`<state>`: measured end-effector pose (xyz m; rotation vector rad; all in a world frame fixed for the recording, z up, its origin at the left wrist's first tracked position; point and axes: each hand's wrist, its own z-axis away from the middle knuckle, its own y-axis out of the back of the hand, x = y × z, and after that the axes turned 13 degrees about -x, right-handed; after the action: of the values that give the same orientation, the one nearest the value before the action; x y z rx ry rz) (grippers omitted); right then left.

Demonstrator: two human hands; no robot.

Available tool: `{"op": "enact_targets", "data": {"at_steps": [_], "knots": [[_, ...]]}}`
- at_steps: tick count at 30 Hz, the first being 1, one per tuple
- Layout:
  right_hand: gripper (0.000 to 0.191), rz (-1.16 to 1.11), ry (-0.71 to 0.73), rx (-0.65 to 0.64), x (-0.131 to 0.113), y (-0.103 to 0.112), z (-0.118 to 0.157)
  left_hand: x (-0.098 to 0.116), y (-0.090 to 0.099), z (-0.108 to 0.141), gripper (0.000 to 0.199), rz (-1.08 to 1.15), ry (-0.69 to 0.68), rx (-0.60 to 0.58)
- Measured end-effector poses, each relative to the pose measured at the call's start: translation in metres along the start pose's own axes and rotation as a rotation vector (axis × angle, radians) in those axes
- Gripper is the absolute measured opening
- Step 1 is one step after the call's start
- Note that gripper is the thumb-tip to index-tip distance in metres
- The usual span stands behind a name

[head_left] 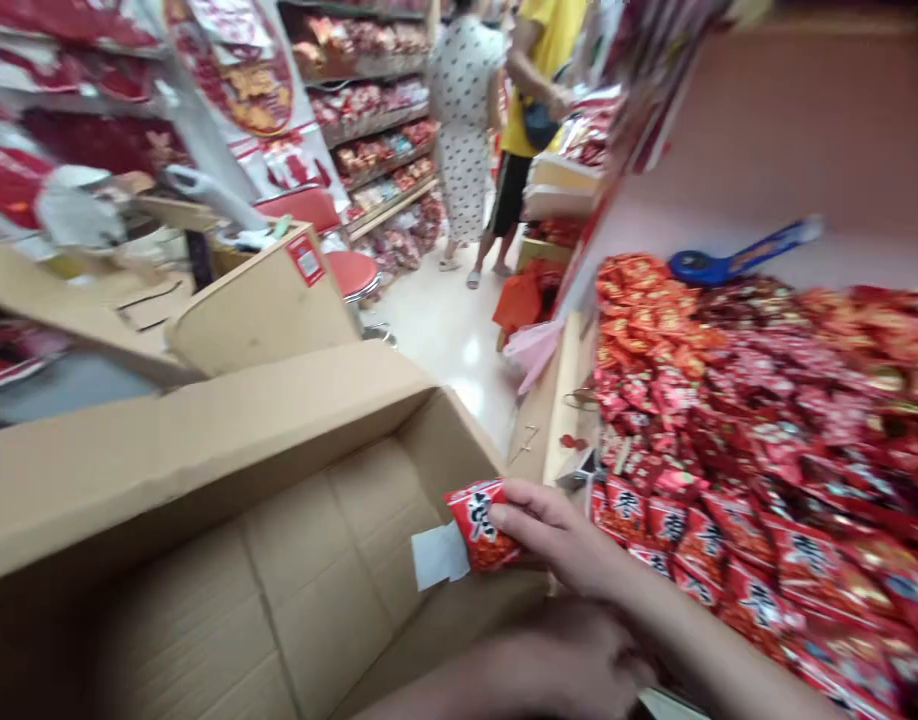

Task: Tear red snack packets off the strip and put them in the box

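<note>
A red snack packet (483,525) with black characters is pinched between the thumb and fingers of my right hand (553,525), over the right end of a large open cardboard box (204,420). Small white papers (439,556) show beside the packet, against the box. My left hand (590,655) is low in the view, below my right forearm and blurred by motion; its fingers and anything in them cannot be made out. To the right, similar red packets (759,600) lie in rows on a display.
Wrapped sweets (646,310) and a blue scoop (729,262) lie farther back on the display. Another cardboard box (264,300) and a red chair (350,272) are behind the large box. Two people stand in the aisle (429,310) near stocked shelves (376,120).
</note>
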<state>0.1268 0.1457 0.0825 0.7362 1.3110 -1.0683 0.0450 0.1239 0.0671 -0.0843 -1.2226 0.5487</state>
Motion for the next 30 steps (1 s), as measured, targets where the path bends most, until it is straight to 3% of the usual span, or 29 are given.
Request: {"op": "enact_targets", "data": {"at_steps": [3,6,9,12,17,19,23,26,30], "knots": [[0.018,-0.216,0.105,0.311,-0.011,0.009,0.053,0.012,0.018,-0.005,0.025,0.052,0.04,0.005],[0.019,-0.239,0.124,0.553,0.006,0.003,0.082,0.021,0.033,-0.017,0.044,0.127,-0.041,0.061],[0.018,-0.253,0.154,0.733,0.036,-0.009,0.082,0.022,0.041,-0.026,0.037,-0.016,-0.033,-0.002],[0.024,-0.435,0.271,0.868,0.063,-0.026,0.071,0.019,0.041,-0.033,0.025,-0.149,0.019,-0.059],[0.027,-0.466,0.287,0.992,0.07,-0.041,0.08,0.017,0.036,-0.044,0.024,-0.217,0.057,-0.121],[0.025,-0.325,0.22,1.115,0.065,-0.035,0.099,0.017,0.037,-0.049,0.026,-0.246,0.051,-0.149],[0.021,0.199,-0.099,1.491,0.065,-0.012,0.14,0.017,0.041,-0.062,0.03,-0.51,-0.036,-0.174],[0.016,0.377,-0.242,1.5,0.074,-0.001,0.15,0.015,0.042,-0.071,0.036,-0.758,-0.062,-0.259],[0.012,0.48,-0.391,1.504,0.082,-0.002,0.139,0.011,0.035,-0.079,0.04,-0.885,-0.07,-0.354]]}}
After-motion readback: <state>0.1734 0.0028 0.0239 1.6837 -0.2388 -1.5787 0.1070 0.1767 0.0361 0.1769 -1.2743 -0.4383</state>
